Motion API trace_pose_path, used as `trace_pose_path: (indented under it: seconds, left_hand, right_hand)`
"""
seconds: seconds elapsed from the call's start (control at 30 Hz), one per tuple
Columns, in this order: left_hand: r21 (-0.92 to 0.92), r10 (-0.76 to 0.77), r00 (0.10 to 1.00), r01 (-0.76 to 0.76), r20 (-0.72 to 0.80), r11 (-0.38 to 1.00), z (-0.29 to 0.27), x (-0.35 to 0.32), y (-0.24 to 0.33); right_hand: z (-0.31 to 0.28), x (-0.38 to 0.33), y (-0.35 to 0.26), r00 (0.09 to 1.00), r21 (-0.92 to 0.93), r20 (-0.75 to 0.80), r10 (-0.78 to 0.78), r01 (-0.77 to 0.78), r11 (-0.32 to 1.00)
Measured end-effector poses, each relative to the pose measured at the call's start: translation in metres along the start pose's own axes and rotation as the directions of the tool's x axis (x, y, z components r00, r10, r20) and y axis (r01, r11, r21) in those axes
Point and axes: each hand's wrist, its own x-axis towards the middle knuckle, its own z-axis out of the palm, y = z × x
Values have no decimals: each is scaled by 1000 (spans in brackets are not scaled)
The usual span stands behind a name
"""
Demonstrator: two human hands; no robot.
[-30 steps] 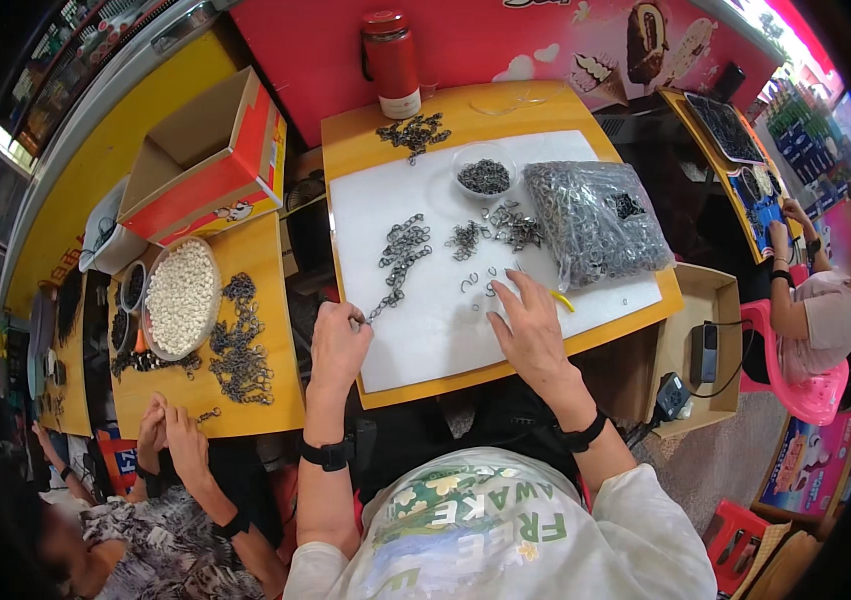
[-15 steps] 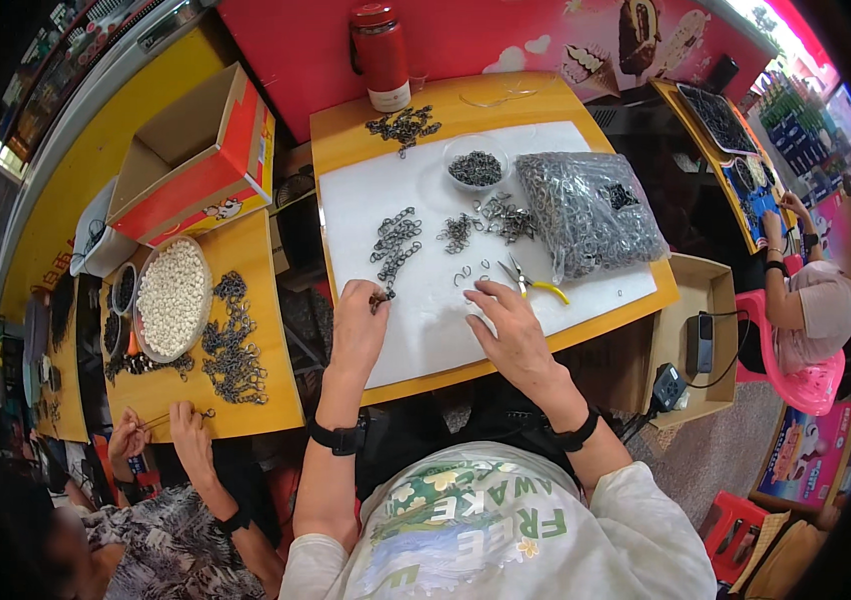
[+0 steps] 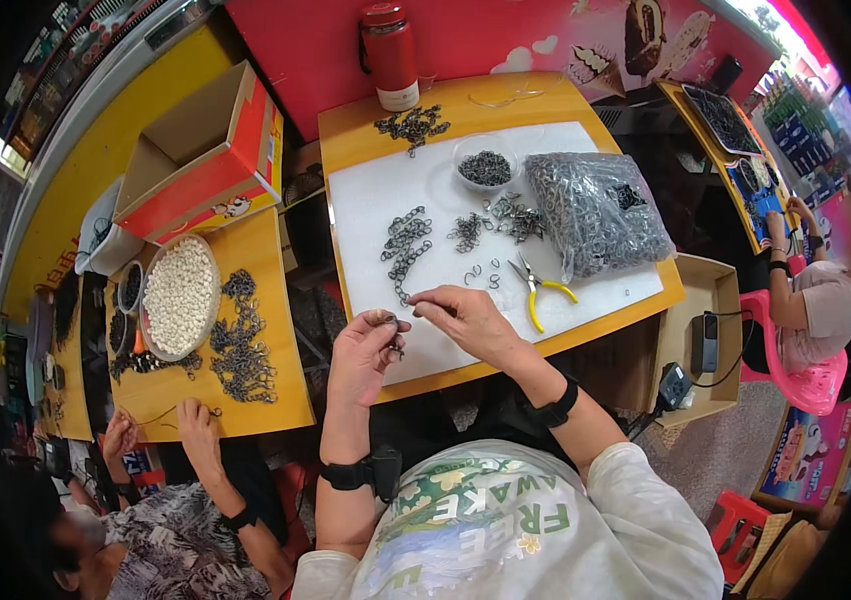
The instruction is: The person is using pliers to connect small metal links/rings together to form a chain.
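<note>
My left hand (image 3: 361, 352) is closed at the near edge of a white foam sheet (image 3: 466, 370), pinching a short piece of dark metal chain (image 3: 395, 349). Just right of it, my right hand (image 3: 476, 322) has thumb and forefinger pressed together; whatever is between them is too small to make out. A dark chain of linked rings (image 3: 408, 240) lies on the sheet beyond both hands. To the right of that are loose open rings (image 3: 476, 272), and pliers (image 3: 538, 290) with yellow handles lying with their jaws apart.
Farther back are heaps of metal links (image 3: 514, 218), a clear bowl of rings (image 3: 486, 168) and a stuffed plastic bag (image 3: 601, 215). A red flask (image 3: 389, 60) stands behind. On the left table sit a tub of white beads (image 3: 181, 300) and a co-worker's hands (image 3: 198, 430).
My right hand has moved left from the loose rings to beside my left hand, its fingers now pinched. My left hand has turned and drawn closer to me, and the pliers are fully uncovered.
</note>
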Motion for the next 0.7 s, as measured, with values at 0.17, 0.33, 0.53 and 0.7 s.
trace_pose_path:
  seconds: [0.17, 0.33, 0.53, 0.7]
  left_hand:
    - [126, 79, 997, -77, -17, 989, 11, -8, -12]
    - [198, 98, 995, -94, -12, 976, 21, -13, -19]
    - [69, 79, 997, -81, 23, 994, 29, -19, -26]
    - [129, 94, 995, -98, 36, 987, 32, -20, -26]
  right_hand:
    - [-3, -14, -19, 991, 80, 75, 111, -117, 990]
    - [-1, -21, -13, 998, 44, 12, 63, -63, 997]
    - [1, -26, -3, 989, 143, -20, 149, -144, 979]
    - [-1, -27, -13, 983, 185, -67, 171, -156, 970]
